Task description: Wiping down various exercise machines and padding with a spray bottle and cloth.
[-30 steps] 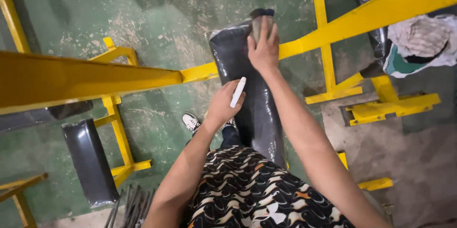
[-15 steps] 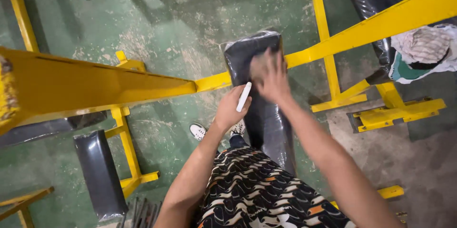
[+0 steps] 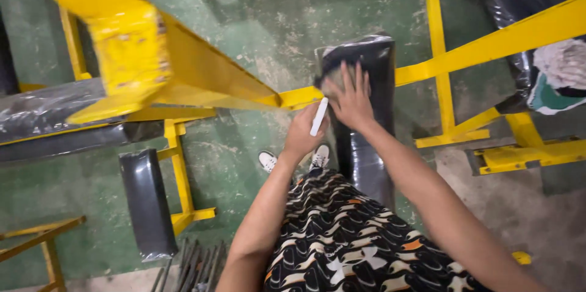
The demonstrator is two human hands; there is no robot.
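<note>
Right hand (image 3: 352,100) is flat with fingers spread, pressing a grayish rag-looking thing (image 3: 332,84) onto the top end of a black plastic-wrapped pad (image 3: 366,115), though it's pretty blurred so I can't tell exactly what it is. Left hand (image 3: 303,133) is curled around a white marker (image 3: 318,117), sitting right beside the right wrist at the pad's left edge. That pad stands between the person's legs and leans against a yellow steel frame (image 3: 488,42). Another black wrapped pad (image 3: 148,203) rests on the green floor (image 3: 256,17) off to the left, and some crumpled cloth (image 3: 558,75) sits at the far right.
</note>
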